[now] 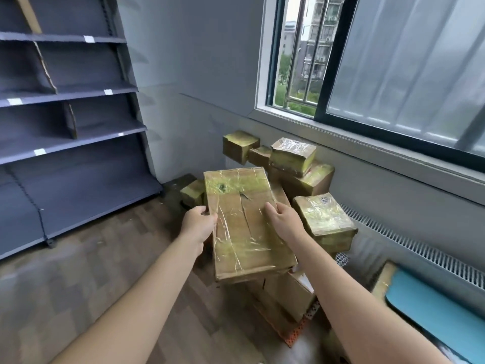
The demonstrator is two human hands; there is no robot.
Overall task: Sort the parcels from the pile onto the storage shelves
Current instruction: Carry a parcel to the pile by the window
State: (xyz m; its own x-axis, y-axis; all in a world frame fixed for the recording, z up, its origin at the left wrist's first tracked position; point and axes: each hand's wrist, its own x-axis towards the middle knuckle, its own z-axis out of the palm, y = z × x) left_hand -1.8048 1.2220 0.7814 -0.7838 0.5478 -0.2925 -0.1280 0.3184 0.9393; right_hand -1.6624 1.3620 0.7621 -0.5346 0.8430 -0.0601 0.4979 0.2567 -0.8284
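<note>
Storage shelves [73, 132] far left, against the wall. Window [367, 61] upper right. Pile of parcels [296, 164] on the floor [91, 271] below the window, right of the shelves and well apart from them. Held parcel [244, 222] in front of the pile, between left hand [198, 223] at its left edge and right hand [284, 219] at its right edge. Single parcel [325, 222] just right of the right hand. More boxes [288, 287] beneath the held parcel. Grille [420, 248] along the wall at right. Mat [441, 306] lower right, nearer than the grille.

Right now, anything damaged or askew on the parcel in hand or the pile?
The large tape-wrapped brown cardboard parcel, gripped by the left hand and right hand, has a dark puncture hole and a tear in its top near the far end. Behind it, the small taped box atop the pile sits tilted.
</note>
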